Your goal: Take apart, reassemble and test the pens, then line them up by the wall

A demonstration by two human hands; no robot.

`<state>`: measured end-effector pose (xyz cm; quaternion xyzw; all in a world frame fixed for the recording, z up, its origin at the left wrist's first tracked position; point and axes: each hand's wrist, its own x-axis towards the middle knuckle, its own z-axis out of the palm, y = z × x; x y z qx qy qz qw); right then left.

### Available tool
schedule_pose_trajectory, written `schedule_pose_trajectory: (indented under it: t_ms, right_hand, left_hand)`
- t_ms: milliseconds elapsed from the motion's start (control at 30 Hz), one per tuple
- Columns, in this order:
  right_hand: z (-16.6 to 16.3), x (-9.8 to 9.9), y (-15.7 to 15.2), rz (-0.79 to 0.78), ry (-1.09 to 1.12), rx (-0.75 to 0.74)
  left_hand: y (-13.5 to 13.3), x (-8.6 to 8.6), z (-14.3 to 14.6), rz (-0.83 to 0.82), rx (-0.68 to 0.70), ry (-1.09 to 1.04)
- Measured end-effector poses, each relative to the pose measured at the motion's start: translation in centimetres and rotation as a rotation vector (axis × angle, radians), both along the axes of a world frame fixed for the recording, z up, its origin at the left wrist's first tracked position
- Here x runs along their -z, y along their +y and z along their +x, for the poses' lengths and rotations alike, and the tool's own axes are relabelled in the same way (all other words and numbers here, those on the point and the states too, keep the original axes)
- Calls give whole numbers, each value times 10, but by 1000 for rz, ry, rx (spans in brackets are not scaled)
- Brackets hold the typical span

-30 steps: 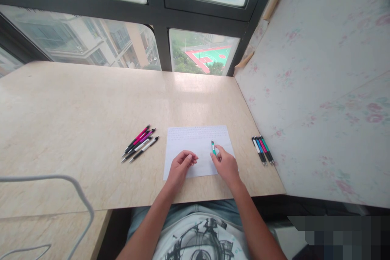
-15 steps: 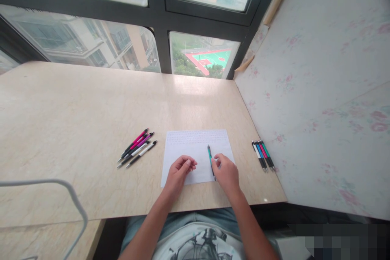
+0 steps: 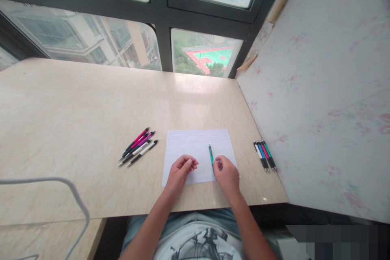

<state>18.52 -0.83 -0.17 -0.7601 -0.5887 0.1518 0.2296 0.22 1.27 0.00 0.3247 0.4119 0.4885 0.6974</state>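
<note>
A green and black pen (image 3: 211, 154) lies slanted on a sheet of white paper (image 3: 195, 145) that bears lines of handwriting near its top. My right hand (image 3: 227, 175) rests over the paper's lower right, its fingers loosely curled and a gap between thumb and index finger. The thumb is against or just over the pen's lower part, hiding the tip; the pen does not appear gripped. On the paper's lower left, my left hand (image 3: 180, 172) is closed, thumb against the curled fingertips, with nothing visible in it.
Several pink, purple and white pens (image 3: 138, 146) lie in a loose pile left of the paper. A neat row of several pens (image 3: 264, 156) stands off to the right, near the papered wall (image 3: 332, 89). A grey cable (image 3: 71, 189) curves across the table's (image 3: 91, 101) left front.
My right hand has shifted slightly against the green pen, now covering its lower end. My left hand keeps its pose. The whole view has shifted a little.
</note>
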Motion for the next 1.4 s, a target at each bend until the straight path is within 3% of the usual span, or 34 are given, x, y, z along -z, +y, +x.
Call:
schedule_pose_trajectory:
  t_ms: [800, 1067, 1233, 1400]
  right_hand:
    - [-17, -12, 1, -98, -238, -33]
    - [51, -13, -2, -38, -214, 181]
    - [107, -14, -6, -88, -301, 363]
    - [132, -15, -5, -144, -338, 420]
  left_hand:
    - [1, -1, 0, 3, -10, 4]
    - [2, -2, 0, -26, -22, -2]
    - [3, -4, 1, -29, -30, -6]
    - [2, -6, 2, -30, -35, -11]
